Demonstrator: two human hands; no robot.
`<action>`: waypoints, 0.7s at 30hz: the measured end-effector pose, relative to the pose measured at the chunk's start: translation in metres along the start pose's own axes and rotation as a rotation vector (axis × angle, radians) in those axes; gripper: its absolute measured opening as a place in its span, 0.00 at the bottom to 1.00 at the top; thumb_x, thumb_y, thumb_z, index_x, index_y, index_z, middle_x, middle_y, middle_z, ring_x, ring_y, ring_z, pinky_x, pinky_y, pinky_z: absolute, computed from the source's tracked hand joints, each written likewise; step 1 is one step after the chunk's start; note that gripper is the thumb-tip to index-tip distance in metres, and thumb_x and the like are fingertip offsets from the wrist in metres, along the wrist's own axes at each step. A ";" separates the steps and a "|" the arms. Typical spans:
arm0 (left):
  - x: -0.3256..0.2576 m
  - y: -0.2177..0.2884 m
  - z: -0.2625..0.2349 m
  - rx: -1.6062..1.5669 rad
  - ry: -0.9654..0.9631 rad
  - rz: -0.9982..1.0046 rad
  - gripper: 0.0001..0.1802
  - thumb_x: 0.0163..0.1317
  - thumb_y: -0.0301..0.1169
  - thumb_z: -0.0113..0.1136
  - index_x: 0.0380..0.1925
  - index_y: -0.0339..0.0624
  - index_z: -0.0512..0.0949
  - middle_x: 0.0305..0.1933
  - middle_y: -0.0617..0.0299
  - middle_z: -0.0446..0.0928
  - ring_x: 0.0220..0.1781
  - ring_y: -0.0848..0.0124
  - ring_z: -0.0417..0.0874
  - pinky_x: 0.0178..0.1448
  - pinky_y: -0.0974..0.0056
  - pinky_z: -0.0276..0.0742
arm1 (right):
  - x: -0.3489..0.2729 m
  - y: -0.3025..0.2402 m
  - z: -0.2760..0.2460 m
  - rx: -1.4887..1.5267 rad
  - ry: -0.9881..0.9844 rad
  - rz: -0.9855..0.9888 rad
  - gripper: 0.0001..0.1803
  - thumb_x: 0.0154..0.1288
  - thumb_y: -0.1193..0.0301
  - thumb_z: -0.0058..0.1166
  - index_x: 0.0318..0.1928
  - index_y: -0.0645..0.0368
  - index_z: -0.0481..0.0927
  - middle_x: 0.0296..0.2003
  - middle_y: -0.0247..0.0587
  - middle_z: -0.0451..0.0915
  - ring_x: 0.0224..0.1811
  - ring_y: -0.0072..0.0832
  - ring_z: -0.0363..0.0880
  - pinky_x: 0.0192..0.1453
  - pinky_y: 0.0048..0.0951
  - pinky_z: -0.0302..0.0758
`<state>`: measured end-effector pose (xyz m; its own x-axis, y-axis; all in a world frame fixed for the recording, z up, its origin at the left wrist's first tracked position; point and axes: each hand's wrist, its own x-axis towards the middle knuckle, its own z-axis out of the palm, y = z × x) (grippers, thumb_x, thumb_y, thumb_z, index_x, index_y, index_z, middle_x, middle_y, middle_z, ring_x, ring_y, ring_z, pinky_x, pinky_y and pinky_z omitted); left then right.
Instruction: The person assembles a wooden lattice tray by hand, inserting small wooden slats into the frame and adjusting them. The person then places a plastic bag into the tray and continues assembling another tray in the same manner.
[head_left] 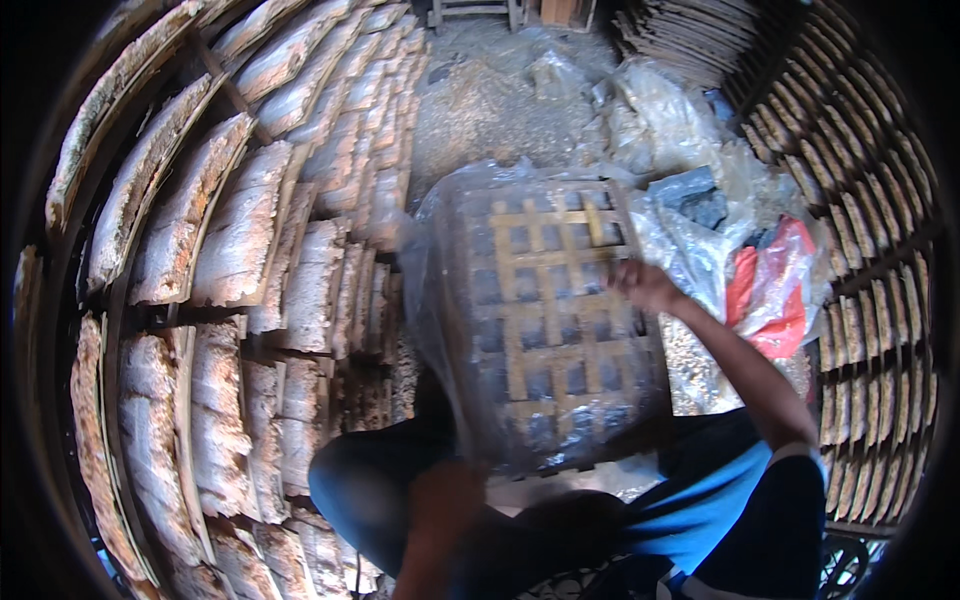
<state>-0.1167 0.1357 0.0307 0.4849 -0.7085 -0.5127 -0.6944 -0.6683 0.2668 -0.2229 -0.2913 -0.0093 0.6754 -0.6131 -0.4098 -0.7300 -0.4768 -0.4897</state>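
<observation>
A rectangular bamboo lattice tray [550,300] lies in front of me, its near end above my lap. Clear plastic sheet [437,290] hangs over its left side and seems to cover much of the lattice. At the tray's upper right edge is my right hand [645,285], fingers curled in; what they grip, if anything, is too small to make out. My left hand [450,495] is low, by the tray's near left corner above my thigh. Motion smears its fingers.
Racks of slabs with a pale, flaky coating [235,220] stand close on my left. More slatted racks [860,300] rise on the right. Crumpled clear plastic [660,120], a blue-grey bundle [690,197] and red plastic [775,290] lie right of the tray. Crumbs litter the floor [480,110].
</observation>
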 end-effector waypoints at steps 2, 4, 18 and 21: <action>0.005 0.000 -0.001 -0.032 0.043 0.100 0.24 0.74 0.48 0.46 0.32 0.44 0.86 0.34 0.46 0.85 0.39 0.45 0.87 0.45 0.43 0.81 | -0.038 0.042 0.023 0.071 -0.006 0.058 0.32 0.65 0.48 0.65 0.55 0.64 0.80 0.44 0.53 0.87 0.45 0.45 0.87 0.53 0.43 0.81; 0.003 0.005 -0.007 -0.060 0.096 0.100 0.26 0.74 0.47 0.47 0.31 0.40 0.85 0.34 0.43 0.84 0.39 0.43 0.86 0.46 0.41 0.81 | -0.053 0.028 0.035 -0.014 0.098 0.025 0.28 0.66 0.51 0.66 0.53 0.63 0.82 0.44 0.51 0.88 0.46 0.42 0.87 0.53 0.41 0.81; -0.001 0.017 0.004 -0.087 0.121 0.121 0.16 0.70 0.42 0.52 0.41 0.46 0.86 0.41 0.41 0.84 0.47 0.41 0.84 0.55 0.42 0.80 | -0.119 0.119 -0.019 0.283 -0.210 0.093 0.15 0.70 0.61 0.58 0.45 0.60 0.85 0.39 0.37 0.84 0.36 0.23 0.79 0.40 0.30 0.78; -0.008 0.016 0.004 -0.176 0.168 0.127 0.18 0.69 0.43 0.53 0.40 0.45 0.86 0.42 0.43 0.84 0.48 0.43 0.85 0.54 0.43 0.81 | -0.131 0.102 -0.031 0.230 -0.409 0.114 0.18 0.70 0.60 0.55 0.50 0.60 0.84 0.44 0.38 0.86 0.39 0.24 0.82 0.42 0.31 0.80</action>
<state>-0.1333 0.1315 0.0358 0.4918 -0.8068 -0.3273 -0.6592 -0.5906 0.4654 -0.3891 -0.2790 0.0181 0.6116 -0.3332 -0.7176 -0.7910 -0.2409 -0.5624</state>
